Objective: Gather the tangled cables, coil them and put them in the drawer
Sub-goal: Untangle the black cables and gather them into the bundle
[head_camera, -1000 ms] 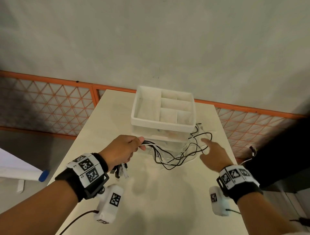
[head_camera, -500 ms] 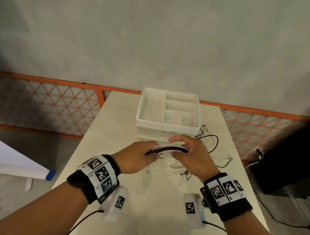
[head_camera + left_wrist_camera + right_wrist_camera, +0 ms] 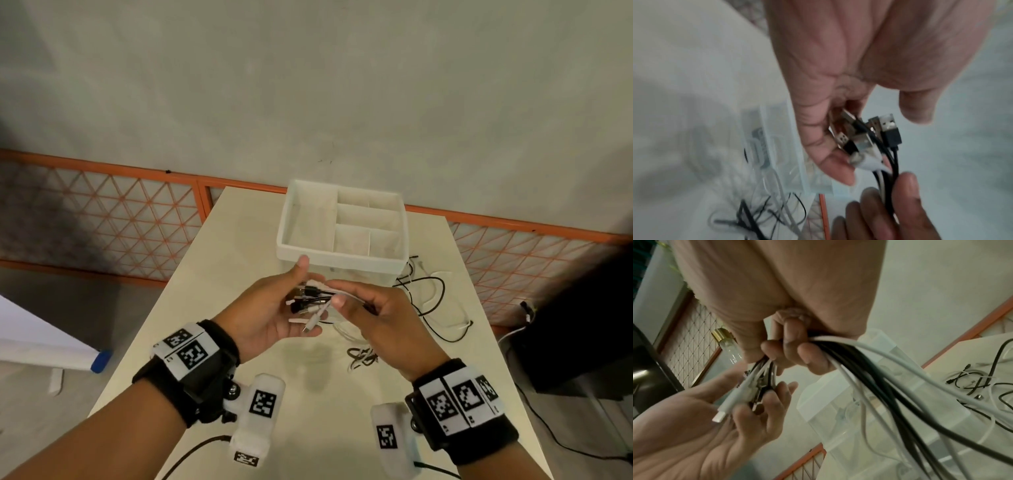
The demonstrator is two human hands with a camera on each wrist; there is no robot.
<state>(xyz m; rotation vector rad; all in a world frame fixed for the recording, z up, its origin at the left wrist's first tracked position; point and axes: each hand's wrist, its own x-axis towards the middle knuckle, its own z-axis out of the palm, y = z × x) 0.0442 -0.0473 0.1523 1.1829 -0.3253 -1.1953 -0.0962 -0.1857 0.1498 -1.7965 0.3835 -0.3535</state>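
Pale tabletop (image 3: 212, 301) is seen in the lower half of the head view, with a grey wall filling the top and an orange lattice fence (image 3: 102, 219) running across the middle.

A bundle of black and white cables (image 3: 310, 301) is held above the table at frame centre, between both hands. Plug ends are gathered in the left hand (image 3: 270, 315), whose palm is turned up; in the left wrist view the fingers (image 3: 830, 160) are curled round the plugs (image 3: 869, 138), thumb kept apart. The cords just past the plugs are clenched in the right hand (image 3: 380, 322); in the right wrist view its fingers (image 3: 809, 356) are wrapped round the strands (image 3: 869, 369), which fan out down and to the right. One white plug (image 3: 719, 417) is seen sticking out over the left palm at lower left of that view.

Loose lengths of cable (image 3: 435, 301) are left trailing on the table, right of centre, and a small knot of cord (image 3: 361, 358) lies below the right hand.

A white drawer box (image 3: 342, 260) with a divided tray on top stands just behind the hands, at frame centre; whether its drawer is pulled out cannot be told. Tagged black bands are worn on both wrists. A dark object (image 3: 582, 342) is at the right edge, and a white board with a blue tip (image 3: 99, 359) at the left edge.
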